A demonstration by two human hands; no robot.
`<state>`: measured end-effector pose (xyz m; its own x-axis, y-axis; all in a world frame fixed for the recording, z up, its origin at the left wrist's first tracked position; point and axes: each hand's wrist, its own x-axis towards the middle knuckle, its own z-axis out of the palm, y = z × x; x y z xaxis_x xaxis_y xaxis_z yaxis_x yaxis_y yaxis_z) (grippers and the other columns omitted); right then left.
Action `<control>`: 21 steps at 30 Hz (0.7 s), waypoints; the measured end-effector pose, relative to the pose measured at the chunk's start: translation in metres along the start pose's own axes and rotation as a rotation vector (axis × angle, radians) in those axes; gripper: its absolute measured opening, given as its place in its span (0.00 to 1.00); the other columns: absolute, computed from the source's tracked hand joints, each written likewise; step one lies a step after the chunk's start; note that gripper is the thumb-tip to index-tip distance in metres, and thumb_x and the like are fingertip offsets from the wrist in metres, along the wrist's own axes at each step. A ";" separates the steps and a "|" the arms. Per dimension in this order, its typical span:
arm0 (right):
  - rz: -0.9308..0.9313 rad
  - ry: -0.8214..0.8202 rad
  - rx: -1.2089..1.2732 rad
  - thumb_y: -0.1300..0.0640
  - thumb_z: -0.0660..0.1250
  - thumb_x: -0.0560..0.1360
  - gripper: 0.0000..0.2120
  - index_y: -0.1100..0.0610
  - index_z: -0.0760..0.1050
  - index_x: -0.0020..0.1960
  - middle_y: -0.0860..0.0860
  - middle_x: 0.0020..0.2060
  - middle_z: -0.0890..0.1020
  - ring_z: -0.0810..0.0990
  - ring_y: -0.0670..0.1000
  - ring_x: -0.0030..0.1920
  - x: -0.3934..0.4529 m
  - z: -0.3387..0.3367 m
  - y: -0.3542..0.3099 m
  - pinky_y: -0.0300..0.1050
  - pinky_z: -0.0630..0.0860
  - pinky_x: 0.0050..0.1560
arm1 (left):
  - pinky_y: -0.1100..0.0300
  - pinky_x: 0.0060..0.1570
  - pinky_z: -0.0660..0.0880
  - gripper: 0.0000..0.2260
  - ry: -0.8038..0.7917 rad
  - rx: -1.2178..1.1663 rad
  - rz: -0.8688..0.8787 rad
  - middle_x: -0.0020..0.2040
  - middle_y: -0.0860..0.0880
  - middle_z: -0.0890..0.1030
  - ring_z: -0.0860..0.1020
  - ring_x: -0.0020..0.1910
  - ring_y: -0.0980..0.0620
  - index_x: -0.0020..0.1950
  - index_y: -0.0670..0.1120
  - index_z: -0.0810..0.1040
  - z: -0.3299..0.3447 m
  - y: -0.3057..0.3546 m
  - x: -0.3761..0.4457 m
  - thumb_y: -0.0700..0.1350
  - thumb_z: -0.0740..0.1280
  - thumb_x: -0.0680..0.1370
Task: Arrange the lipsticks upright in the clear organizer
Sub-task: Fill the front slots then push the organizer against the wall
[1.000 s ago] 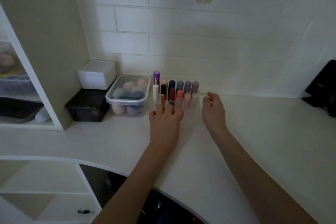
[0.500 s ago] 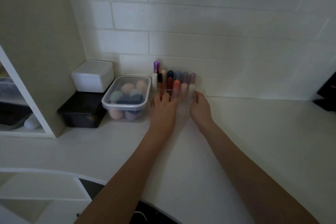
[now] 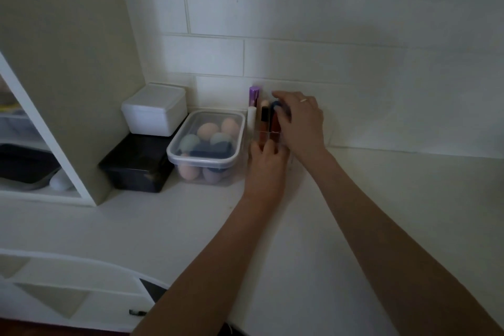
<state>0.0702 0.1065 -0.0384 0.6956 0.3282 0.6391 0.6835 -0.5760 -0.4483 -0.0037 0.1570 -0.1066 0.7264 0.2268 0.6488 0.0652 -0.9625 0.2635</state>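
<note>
Both hands at the lipstick organizer on the white worktop (image 3: 354, 226).

Nearest, the left hand (image 3: 266, 165) has its fingers curled against the front wall of the clear organizer (image 3: 263, 135); whether they grip it cannot be told. Just behind, the right hand (image 3: 301, 124) reaches over the upright lipsticks (image 3: 274, 123), fingers bent over their tops and touching a dark blue cap, hiding most of the row. A white tube and a purple-capped tube (image 3: 255, 95) stand at the organizer's left end. To the left sits a lidded clear tub of makeup sponges (image 3: 208, 144), then a white box (image 3: 154, 109) stacked on a black box (image 3: 136, 166), all near the tiled wall.
</note>
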 end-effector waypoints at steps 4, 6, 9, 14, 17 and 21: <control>0.015 -0.004 -0.017 0.50 0.62 0.77 0.11 0.49 0.80 0.55 0.49 0.54 0.81 0.74 0.55 0.57 0.014 0.013 -0.004 0.51 0.66 0.59 | 0.47 0.42 0.76 0.14 0.018 -0.001 -0.003 0.46 0.38 0.80 0.74 0.43 0.35 0.54 0.40 0.80 0.004 -0.003 0.001 0.33 0.70 0.68; 0.014 -0.026 -0.047 0.50 0.63 0.77 0.12 0.50 0.80 0.56 0.50 0.54 0.80 0.73 0.55 0.58 0.014 0.018 -0.003 0.48 0.62 0.57 | 0.46 0.46 0.75 0.15 0.003 -0.027 -0.013 0.48 0.38 0.80 0.73 0.46 0.35 0.56 0.41 0.79 0.007 -0.005 0.001 0.34 0.69 0.70; -0.036 -0.005 0.041 0.56 0.68 0.74 0.08 0.55 0.82 0.51 0.53 0.50 0.81 0.76 0.56 0.53 0.012 0.018 -0.001 0.38 0.63 0.54 | 0.45 0.49 0.72 0.14 -0.033 -0.035 -0.011 0.50 0.39 0.79 0.71 0.48 0.35 0.58 0.42 0.78 0.007 -0.005 0.001 0.35 0.66 0.73; -0.055 -0.051 0.118 0.59 0.70 0.71 0.04 0.57 0.81 0.45 0.53 0.44 0.84 0.78 0.57 0.50 0.016 0.015 -0.001 0.40 0.65 0.53 | 0.47 0.44 0.73 0.11 -0.038 -0.056 -0.044 0.46 0.39 0.78 0.71 0.47 0.37 0.52 0.41 0.80 0.003 -0.002 0.001 0.34 0.68 0.71; -0.063 -0.075 0.125 0.59 0.70 0.71 0.04 0.57 0.81 0.45 0.52 0.44 0.85 0.77 0.56 0.51 0.014 0.014 -0.004 0.50 0.71 0.56 | 0.47 0.43 0.73 0.09 -0.031 -0.061 -0.044 0.45 0.39 0.78 0.72 0.47 0.37 0.50 0.40 0.80 0.002 -0.003 0.001 0.34 0.69 0.71; -0.017 -0.101 0.164 0.59 0.69 0.73 0.04 0.58 0.80 0.46 0.49 0.42 0.82 0.72 0.49 0.49 0.012 0.004 -0.008 0.29 0.66 0.55 | 0.48 0.40 0.73 0.08 -0.034 -0.072 -0.051 0.45 0.40 0.78 0.72 0.48 0.38 0.49 0.40 0.80 0.000 -0.003 0.001 0.34 0.69 0.71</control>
<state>0.0738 0.1179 -0.0293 0.6964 0.4151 0.5854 0.7168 -0.4429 -0.5386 -0.0036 0.1595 -0.1067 0.7459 0.2691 0.6092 0.0541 -0.9362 0.3473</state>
